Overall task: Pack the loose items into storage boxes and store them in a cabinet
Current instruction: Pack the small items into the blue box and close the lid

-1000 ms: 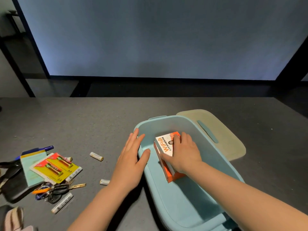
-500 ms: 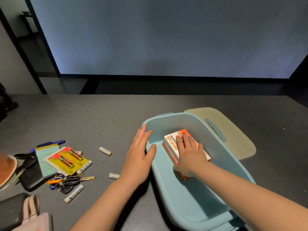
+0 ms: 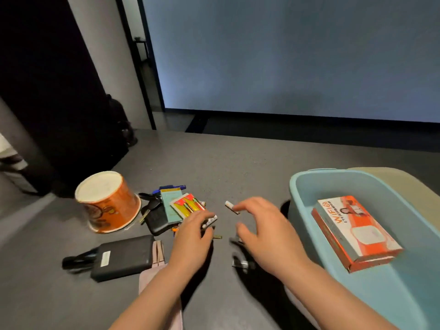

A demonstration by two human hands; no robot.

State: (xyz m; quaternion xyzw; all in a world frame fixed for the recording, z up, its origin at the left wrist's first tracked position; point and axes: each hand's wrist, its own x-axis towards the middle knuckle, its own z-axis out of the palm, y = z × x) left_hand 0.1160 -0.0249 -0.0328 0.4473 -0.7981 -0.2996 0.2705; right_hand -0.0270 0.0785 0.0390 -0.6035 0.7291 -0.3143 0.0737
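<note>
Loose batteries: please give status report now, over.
Left hand pinches one battery. Right hand open, fingertip at second battery. Orange box lies in blue bin. Nothing blocks.

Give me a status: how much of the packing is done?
Done: only the WiFi box lies in the blue bin. In hand: the left hand touches a loose battery, and the right hand reaches for another battery. Left: battery pack, keys, power bank, cup, then lidding and storing.

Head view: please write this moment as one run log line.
left hand: grips loose battery | right hand: open, fingertip at battery | WiFi box: in blue bin
</note>
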